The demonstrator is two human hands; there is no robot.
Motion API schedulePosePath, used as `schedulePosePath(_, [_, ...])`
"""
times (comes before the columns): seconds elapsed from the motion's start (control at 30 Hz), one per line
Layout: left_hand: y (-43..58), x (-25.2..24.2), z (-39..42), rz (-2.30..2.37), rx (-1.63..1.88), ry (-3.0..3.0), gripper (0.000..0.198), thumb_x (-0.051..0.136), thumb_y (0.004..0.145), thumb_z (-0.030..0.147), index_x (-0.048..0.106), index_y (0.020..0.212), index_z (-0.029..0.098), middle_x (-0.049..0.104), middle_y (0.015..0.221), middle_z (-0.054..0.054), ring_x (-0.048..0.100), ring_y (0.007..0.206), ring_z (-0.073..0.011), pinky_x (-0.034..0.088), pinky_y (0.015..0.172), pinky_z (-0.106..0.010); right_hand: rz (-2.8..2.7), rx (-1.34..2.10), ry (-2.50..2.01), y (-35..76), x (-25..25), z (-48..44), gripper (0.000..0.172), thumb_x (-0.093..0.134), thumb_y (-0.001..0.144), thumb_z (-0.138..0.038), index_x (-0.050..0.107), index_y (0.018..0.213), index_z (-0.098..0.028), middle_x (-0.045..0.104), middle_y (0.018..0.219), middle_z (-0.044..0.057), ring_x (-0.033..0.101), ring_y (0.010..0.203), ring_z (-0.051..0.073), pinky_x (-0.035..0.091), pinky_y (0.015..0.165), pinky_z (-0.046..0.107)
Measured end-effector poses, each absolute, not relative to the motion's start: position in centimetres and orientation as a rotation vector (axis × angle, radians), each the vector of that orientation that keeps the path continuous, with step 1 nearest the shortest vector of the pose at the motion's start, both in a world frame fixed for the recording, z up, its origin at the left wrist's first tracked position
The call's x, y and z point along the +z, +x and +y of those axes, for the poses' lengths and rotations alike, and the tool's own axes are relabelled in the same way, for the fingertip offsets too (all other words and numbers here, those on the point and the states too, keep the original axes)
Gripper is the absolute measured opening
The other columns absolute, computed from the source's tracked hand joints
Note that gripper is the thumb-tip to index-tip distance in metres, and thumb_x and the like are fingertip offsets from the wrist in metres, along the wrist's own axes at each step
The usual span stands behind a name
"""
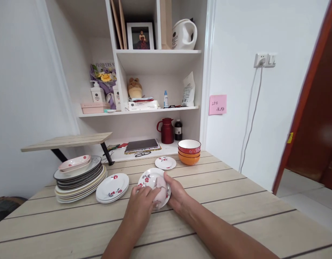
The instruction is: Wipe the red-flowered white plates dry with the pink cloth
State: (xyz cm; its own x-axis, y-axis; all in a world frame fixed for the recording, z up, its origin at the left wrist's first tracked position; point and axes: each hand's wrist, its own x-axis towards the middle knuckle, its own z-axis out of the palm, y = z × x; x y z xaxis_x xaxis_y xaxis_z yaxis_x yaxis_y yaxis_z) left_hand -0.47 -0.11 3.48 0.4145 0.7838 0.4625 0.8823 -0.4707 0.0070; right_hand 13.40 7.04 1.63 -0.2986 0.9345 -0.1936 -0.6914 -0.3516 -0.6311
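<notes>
A white plate with red flowers (153,175) is tilted up above the table, its right rim gripped by my right hand (177,193), thumb on the face and the other fingers mostly hidden behind. My left hand (142,202) presses a bunched pale pink cloth (161,189) against the plate's face. Just left of my hands lie a few matching floral plates (113,185), stacked flat. Beyond the held plate, a smaller floral plate (165,163) rests on the wooden table (225,219).
At the left stands a tall stack of plates (81,183) topped by a pink oval dish (74,163), beside a raised wooden stand (69,140). Stacked bowls (189,158) sit at the back right. Behind are a laptop (141,145), glasses (143,154) and a red jug (167,131).
</notes>
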Motion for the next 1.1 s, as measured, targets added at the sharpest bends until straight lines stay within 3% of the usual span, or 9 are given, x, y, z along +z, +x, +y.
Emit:
schedulePosePath(0.27, [-0.6,3.5,-0.3,-1.521,-0.607,-2.199,0.027,0.05,0.087,0.009,0.063,0.108,0.021,0.069,0.092,-0.004,0.064,0.086,-0.0221,0.043,0.078,-0.038,-0.514,1.839,-0.648,13.5,1.6,7.2,0.035,0.052,0.09,-0.041,0.06,0.109,-0.013,0.074,0.084,0.008,0.069,0.075,0.021,0.053,0.078,0.035])
schedulePosePath(0.47, [-0.8,2.3,0.2,-1.251,-0.638,-2.186,0.037,0.052,0.085,0.006,0.059,0.117,0.022,0.069,0.092,-0.003,0.064,0.083,-0.0198,0.045,0.079,-0.036,-0.603,1.872,-0.718,12.9,1.8,5.8,0.039,0.058,0.085,-0.048,0.062,0.102,-0.013,0.073,0.08,0.009,0.069,0.073,0.022,0.054,0.074,0.036])
schedulePosePath(0.7, [-1.4,3.0,0.2,-1.522,-0.641,-1.811,0.033,0.044,0.09,0.007,0.06,0.116,0.018,0.066,0.083,-0.004,0.063,0.073,-0.0198,0.043,0.073,-0.037,-0.662,1.816,-0.706,11.9,1.7,4.8,0.037,0.061,0.084,-0.045,0.063,0.106,-0.015,0.075,0.086,0.01,0.07,0.074,0.023,0.055,0.074,0.037])
schedulePosePath(0.87, [-0.8,2.7,-0.4,-1.481,-0.638,-1.955,0.028,0.048,0.087,0.007,0.063,0.107,0.02,0.067,0.084,-0.002,0.063,0.072,-0.0188,0.044,0.073,-0.036,-0.515,1.721,-0.673,13.5,2.3,6.4,0.035,0.054,0.09,-0.038,0.06,0.114,-0.013,0.075,0.093,0.011,0.07,0.083,0.023,0.054,0.078,0.036])
schedulePosePath(1.1, [0.3,2.2,-0.5,-1.293,-0.656,-2.112,0.035,0.05,0.087,0.009,0.059,0.117,0.023,0.069,0.089,-0.001,0.065,0.075,-0.018,0.046,0.074,-0.034,-0.624,1.792,-0.698,13.2,3.5,4.6,0.038,0.058,0.087,-0.044,0.063,0.107,-0.012,0.075,0.09,0.011,0.07,0.077,0.022,0.055,0.074,0.034])
